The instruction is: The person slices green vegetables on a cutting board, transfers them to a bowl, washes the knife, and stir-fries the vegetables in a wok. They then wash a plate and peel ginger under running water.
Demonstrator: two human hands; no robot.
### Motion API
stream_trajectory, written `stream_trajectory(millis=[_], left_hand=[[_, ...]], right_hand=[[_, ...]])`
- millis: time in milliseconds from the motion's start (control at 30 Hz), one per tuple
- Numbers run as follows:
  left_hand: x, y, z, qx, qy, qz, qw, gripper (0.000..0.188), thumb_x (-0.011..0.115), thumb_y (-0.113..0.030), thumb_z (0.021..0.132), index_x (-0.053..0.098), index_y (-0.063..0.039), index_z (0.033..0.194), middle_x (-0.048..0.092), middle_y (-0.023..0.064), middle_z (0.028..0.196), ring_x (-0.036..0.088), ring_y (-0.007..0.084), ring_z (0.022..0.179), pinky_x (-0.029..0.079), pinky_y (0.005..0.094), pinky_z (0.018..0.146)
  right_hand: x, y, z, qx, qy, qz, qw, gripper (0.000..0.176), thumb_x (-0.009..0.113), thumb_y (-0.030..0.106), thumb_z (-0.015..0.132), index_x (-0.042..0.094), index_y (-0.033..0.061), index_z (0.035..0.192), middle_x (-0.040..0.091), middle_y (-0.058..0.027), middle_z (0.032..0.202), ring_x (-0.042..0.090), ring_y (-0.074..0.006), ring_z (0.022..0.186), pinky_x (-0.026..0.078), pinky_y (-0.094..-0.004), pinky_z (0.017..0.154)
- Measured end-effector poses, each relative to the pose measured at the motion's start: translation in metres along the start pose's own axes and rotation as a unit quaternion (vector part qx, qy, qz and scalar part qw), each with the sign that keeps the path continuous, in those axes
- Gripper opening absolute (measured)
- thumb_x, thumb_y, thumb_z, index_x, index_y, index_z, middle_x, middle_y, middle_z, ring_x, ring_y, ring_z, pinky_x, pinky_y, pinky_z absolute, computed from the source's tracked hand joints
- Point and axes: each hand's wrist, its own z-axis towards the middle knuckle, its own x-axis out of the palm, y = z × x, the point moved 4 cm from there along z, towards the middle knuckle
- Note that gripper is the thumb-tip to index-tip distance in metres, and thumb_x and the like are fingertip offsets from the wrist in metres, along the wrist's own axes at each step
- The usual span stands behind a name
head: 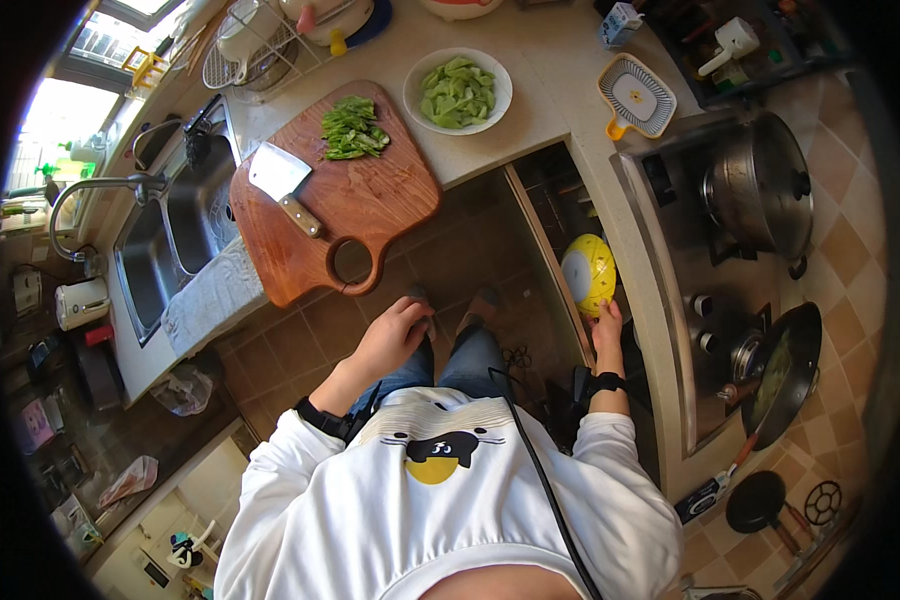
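My right hand [606, 327] grips the lower edge of a yellow patterned bowl [600, 271], tilted on its side at an open drawer [544, 255] under the counter. My left hand [399, 330] hangs before my body with fingers curled, near no object; whether it is fully closed I cannot tell. On the counter lies a wooden cutting board [397, 187] with a cleaver [283, 176] and a pile of chopped green vegetable [354, 129]. Right of the board stands a white bowl [457, 129] of sliced pale green vegetable [457, 94].
A double sink [199, 202] is on the left, with a grey cloth [214, 296] at its edge. A striped dish [637, 94] sits near the stove [679, 300], which carries a lidded pot [757, 184] and a wok [784, 375]. The counter edge overhangs the drawer.
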Motion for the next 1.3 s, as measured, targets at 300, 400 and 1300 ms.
stream_trajectory(millis=[300,400,1300], left_hand=[[0.014,-0.017,0.025,-0.058,0.112,-0.247,0.961,0.027,0.056,-0.014,0.09,0.054,-0.001,0.113,0.055,0.013,0.105,0.063,0.0225,0.093,0.053,0.0317,0.078],[0.03,-0.027,0.042,-0.184,0.177,-0.443,0.86,0.041,0.057,-0.027,0.091,0.046,-0.004,0.124,0.052,0.0131,0.116,0.06,0.0246,0.099,0.054,0.0353,0.08],[-0.098,-0.006,-0.051,-0.193,-0.331,-0.549,0.743,0.06,0.041,-0.001,0.073,0.027,-0.014,0.13,0.042,0.0133,0.121,0.055,0.0329,0.107,0.056,0.0534,0.074]], right_hand=[[0.036,0.075,-0.115,-0.357,-0.054,-0.403,0.841,0.02,0.051,0.012,0.092,0.055,-0.0002,0.107,0.059,-0.0186,0.099,0.055,-0.0358,0.091,0.045,-0.0392,0.08],[0.06,0.104,-0.188,-0.445,-0.032,-0.422,0.789,0.019,0.052,0.01,0.091,0.057,-0.0016,0.105,0.061,-0.0193,0.1,0.057,-0.034,0.093,0.046,-0.0368,0.08],[-0.091,-0.117,-0.075,0.136,-0.086,0.424,0.891,0.024,0.042,0.001,0.092,0.048,-0.0082,0.113,0.05,-0.018,0.125,0.049,-0.0259,0.116,0.046,-0.0423,0.098]])
